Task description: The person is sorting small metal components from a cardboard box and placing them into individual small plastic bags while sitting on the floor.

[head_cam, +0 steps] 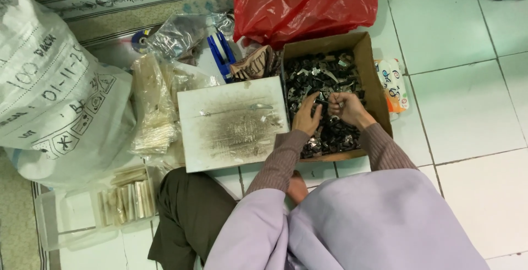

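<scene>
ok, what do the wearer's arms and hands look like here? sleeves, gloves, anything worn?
Both hands are bare: no gloves, and no rings or watch that I can make out. The left hand and right hand come out of long, close-fitting sleeves with fine brownish stripes, reaching to the wrists. A loose pale lilac cloth drapes over the upper arms.

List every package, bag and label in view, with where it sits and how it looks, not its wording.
Woven sack: far left, bulky, white, dark markings.
Red plastic bag: top centre, crumpled.
Cardboard box: under both hands, brown, open, full of small dark parts.
Clear bags: left of the grey board, pale strips inside.
Small packet: right of the box, white and orange.
</scene>
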